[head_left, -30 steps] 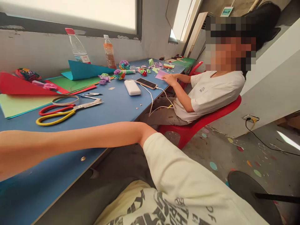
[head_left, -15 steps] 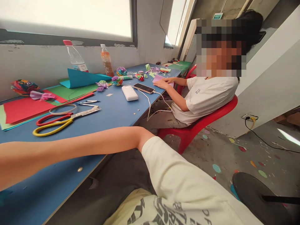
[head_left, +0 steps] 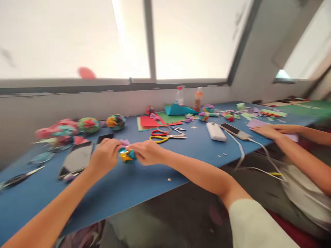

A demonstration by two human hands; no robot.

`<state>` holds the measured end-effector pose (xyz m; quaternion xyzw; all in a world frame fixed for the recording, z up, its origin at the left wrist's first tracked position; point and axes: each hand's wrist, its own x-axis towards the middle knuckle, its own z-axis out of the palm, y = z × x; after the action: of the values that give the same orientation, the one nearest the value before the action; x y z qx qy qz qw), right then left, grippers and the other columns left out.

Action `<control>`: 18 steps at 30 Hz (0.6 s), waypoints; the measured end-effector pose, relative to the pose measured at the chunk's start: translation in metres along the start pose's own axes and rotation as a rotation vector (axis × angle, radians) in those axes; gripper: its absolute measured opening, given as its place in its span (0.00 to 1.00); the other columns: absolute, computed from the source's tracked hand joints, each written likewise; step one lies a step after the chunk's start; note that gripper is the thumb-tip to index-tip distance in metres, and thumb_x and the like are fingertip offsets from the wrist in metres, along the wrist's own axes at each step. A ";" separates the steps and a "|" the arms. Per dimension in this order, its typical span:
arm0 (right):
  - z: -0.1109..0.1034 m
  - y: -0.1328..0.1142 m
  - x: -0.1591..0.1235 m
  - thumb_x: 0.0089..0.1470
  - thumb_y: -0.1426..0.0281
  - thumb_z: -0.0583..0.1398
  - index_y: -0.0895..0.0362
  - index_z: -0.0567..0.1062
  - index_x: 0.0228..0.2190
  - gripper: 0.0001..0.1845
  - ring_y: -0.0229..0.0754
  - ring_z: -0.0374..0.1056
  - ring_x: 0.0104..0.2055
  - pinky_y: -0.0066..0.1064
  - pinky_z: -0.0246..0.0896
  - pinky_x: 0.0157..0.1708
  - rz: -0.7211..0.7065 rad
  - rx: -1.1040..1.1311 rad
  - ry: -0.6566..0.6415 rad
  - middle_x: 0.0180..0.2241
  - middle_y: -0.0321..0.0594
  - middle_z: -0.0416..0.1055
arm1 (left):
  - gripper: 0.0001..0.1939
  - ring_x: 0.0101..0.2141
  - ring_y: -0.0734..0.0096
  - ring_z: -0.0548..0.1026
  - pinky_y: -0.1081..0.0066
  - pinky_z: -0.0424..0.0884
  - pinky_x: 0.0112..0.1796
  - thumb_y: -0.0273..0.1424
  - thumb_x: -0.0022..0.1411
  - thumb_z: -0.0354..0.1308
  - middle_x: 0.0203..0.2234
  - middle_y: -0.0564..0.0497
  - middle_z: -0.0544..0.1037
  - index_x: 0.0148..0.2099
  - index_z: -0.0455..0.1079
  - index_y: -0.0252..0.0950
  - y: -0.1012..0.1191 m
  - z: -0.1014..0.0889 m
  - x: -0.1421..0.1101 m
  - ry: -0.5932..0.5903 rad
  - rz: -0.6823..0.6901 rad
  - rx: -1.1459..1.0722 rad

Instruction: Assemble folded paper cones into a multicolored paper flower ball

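Between my two hands, just above the blue table, is a small colourful paper ball (head_left: 127,156) in yellow and teal, with a bit of purple paper at its top. My left hand (head_left: 106,154) grips it from the left, fingers closed. From the right, my right hand (head_left: 148,151) pinches its other side. Motion blur and the fingers hide the ball's edges. Behind my left hand lie a tablet-like dark device (head_left: 77,156) and a phone (head_left: 105,137). Red-and-yellow-handled scissors (head_left: 168,136) rest beyond my right hand.
Several crumpled paper balls, one green and red (head_left: 88,125), line the back of the blue table (head_left: 144,186). Coloured sheets (head_left: 150,121), two bottles (head_left: 198,99) and a white power bank (head_left: 216,131) stand or lie rightward. A co-worker's hands (head_left: 269,131) press purple paper.
The view has swung left, so both my hands and the paper ball between them now show. Before, only one of my arms was visible, reaching left out of frame.
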<state>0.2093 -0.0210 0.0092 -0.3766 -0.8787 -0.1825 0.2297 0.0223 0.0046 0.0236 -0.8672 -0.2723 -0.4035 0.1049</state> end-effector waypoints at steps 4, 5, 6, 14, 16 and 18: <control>0.015 0.009 0.002 0.57 0.71 0.54 0.59 0.69 0.44 0.13 0.36 0.68 0.27 0.26 0.51 0.25 -0.127 0.140 0.144 0.32 0.39 0.75 | 0.12 0.35 0.65 0.68 0.66 0.67 0.39 0.29 0.64 0.44 0.30 0.48 0.75 0.34 0.68 0.36 -0.024 -0.002 -0.013 -0.129 -0.161 0.039; 0.016 0.009 0.003 0.58 0.68 0.54 0.59 0.69 0.44 0.13 0.35 0.67 0.26 0.26 0.50 0.24 -0.134 0.118 0.175 0.30 0.38 0.74 | 0.12 0.35 0.66 0.67 0.67 0.66 0.39 0.30 0.64 0.45 0.30 0.48 0.75 0.33 0.68 0.36 -0.025 -0.002 -0.015 -0.153 -0.188 0.017; 0.016 0.008 0.004 0.59 0.67 0.54 0.58 0.70 0.44 0.12 0.35 0.66 0.25 0.26 0.49 0.24 -0.156 0.077 0.188 0.29 0.37 0.74 | 0.12 0.36 0.66 0.67 0.67 0.66 0.39 0.30 0.64 0.46 0.30 0.48 0.74 0.32 0.68 0.36 -0.024 -0.002 -0.017 -0.169 -0.212 -0.016; 0.007 -0.004 0.002 0.60 0.77 0.46 0.58 0.69 0.28 0.15 0.33 0.57 0.20 0.29 0.43 0.23 -0.324 -0.086 0.086 0.23 0.37 0.67 | 0.11 0.31 0.70 0.66 0.69 0.62 0.35 0.37 0.61 0.51 0.29 0.51 0.71 0.34 0.69 0.35 -0.020 0.000 -0.019 -0.115 -0.475 -0.405; 0.008 -0.007 0.002 0.61 0.76 0.47 0.59 0.68 0.28 0.14 0.35 0.58 0.21 0.29 0.44 0.23 -0.318 -0.089 0.095 0.23 0.38 0.67 | 0.11 0.33 0.71 0.67 0.70 0.63 0.35 0.37 0.62 0.50 0.32 0.50 0.71 0.39 0.67 0.36 -0.024 0.003 -0.020 -0.060 -0.580 -0.485; 0.009 -0.010 0.002 0.61 0.74 0.47 0.59 0.68 0.30 0.12 0.36 0.60 0.23 0.29 0.46 0.24 -0.309 -0.086 0.119 0.24 0.40 0.68 | 0.13 0.35 0.70 0.68 0.71 0.64 0.34 0.38 0.60 0.51 0.34 0.50 0.72 0.44 0.65 0.36 -0.027 0.006 -0.021 -0.053 -0.667 -0.579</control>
<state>0.1984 -0.0218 0.0009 -0.2349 -0.9024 -0.2752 0.2341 0.0003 0.0215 0.0032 -0.7357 -0.4154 -0.4524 -0.2854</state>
